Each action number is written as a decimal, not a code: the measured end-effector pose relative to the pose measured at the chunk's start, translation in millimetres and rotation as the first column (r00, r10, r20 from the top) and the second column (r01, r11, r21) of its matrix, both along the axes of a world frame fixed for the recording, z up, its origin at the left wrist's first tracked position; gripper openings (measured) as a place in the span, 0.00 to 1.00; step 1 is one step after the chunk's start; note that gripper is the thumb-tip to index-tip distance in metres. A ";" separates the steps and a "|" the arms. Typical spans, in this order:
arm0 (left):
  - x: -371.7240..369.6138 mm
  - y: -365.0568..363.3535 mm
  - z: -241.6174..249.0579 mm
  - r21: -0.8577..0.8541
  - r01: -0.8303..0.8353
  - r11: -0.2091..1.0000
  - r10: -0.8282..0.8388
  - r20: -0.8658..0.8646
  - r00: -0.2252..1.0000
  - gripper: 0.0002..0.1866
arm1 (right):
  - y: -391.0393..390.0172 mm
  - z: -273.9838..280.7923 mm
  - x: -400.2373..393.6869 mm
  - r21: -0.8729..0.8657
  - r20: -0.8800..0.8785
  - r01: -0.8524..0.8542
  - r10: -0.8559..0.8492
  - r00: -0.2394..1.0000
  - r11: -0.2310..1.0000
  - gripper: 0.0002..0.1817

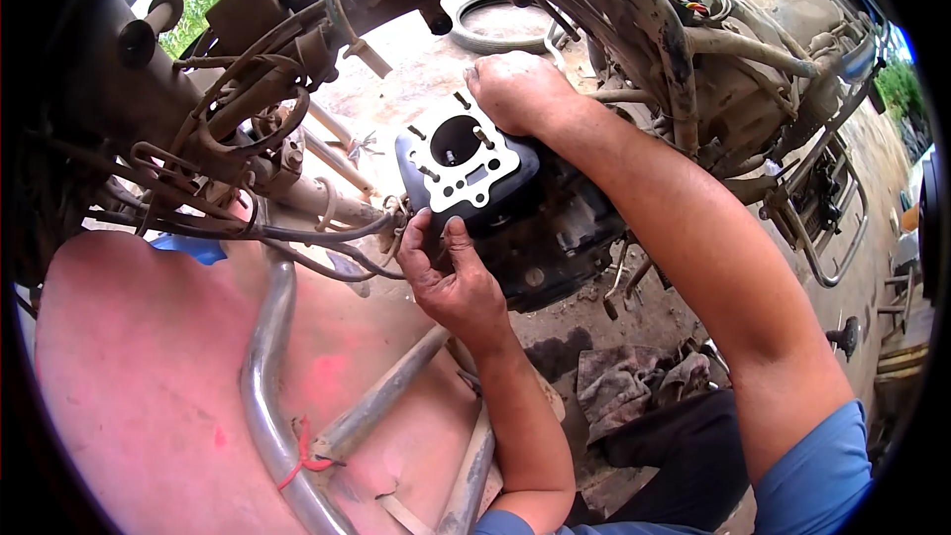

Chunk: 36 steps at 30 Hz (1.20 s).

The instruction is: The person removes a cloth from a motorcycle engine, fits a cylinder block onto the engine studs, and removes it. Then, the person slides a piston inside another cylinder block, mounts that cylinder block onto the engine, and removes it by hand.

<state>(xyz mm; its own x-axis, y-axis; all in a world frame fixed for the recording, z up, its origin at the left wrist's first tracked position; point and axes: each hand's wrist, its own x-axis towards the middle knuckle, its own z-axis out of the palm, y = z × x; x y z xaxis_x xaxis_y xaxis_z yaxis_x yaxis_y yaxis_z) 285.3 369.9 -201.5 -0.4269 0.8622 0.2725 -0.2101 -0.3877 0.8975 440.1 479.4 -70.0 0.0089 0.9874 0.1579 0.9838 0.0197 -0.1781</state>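
Observation:
A black engine cylinder (515, 170) with a round bore stands on the dark engine block (555, 248). On its top face lies a pale flat gasket (485, 183), with several studs rising through the holes. My left hand (454, 282) is at the near edge of the cylinder, thumb and fingers apart and fingertips against its side. Beyond the cylinder, my right hand (515, 91) is closed at the far edge; its fingers are curled out of sight, and what they hold, if anything, is hidden.
Frame tubes and cables (327, 228) surround the engine. A pink panel (149, 357) with a metal bar (267, 367) fills the lower left. A tyre (495, 40) lies on the ground beyond. A dirty rag (624, 386) is below the engine.

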 end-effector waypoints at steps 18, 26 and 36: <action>3.5 3.7 5.7 -0.014 0.023 1.000 -0.022 0.079 0.997 0.20 | 3.0 -32.7 -3.5 0.049 0.052 -0.203 0.200 0.978 0.978 0.24; -3.4 -0.6 4.8 0.015 0.146 0.989 -0.146 0.027 0.989 0.18 | -40.9 -79.5 -24.1 0.227 0.065 -0.487 0.486 0.872 0.843 0.20; -5.1 -1.0 7.5 -0.010 0.149 0.989 -0.149 -0.032 0.988 0.17 | -50.7 -67.6 -19.3 0.244 0.063 -0.408 0.405 0.912 0.880 0.17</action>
<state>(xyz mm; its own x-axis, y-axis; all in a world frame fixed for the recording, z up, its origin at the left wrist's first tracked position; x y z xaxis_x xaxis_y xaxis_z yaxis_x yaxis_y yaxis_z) 280.2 368.9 -194.0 -0.2847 0.9175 0.2777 -0.2352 -0.3477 0.9077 420.7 428.7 -137.6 -0.3878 0.8330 0.3945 0.8814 0.4604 -0.1056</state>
